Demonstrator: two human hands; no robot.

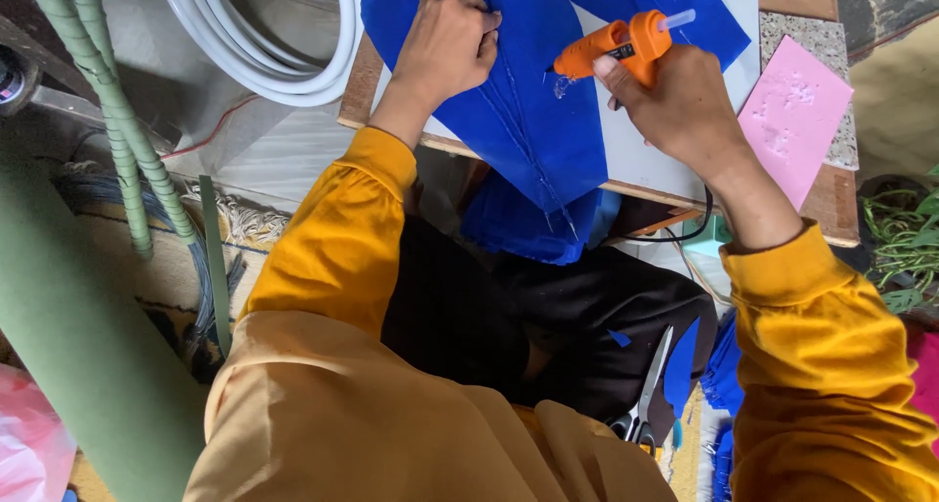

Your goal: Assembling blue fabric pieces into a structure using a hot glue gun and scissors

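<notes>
Left hand (445, 42): fist closed, pressing the blue fabric (533, 120) — perhaps pinching it.
Right hand (680, 101): grips the orange glue gun (616, 47).

A pink foam sheet (792, 115) lies flat on the desk (836, 194), just right of the right grip. Coiled white tubing (284, 62) sits left of the left grip. Scissors (646, 394) rest below both grips. A green roll (78, 345) stands far left.

felt sheet (528, 120) on board (831, 194) | foam sheet (794, 115) right | scissors (646, 394) below, in lap
</notes>
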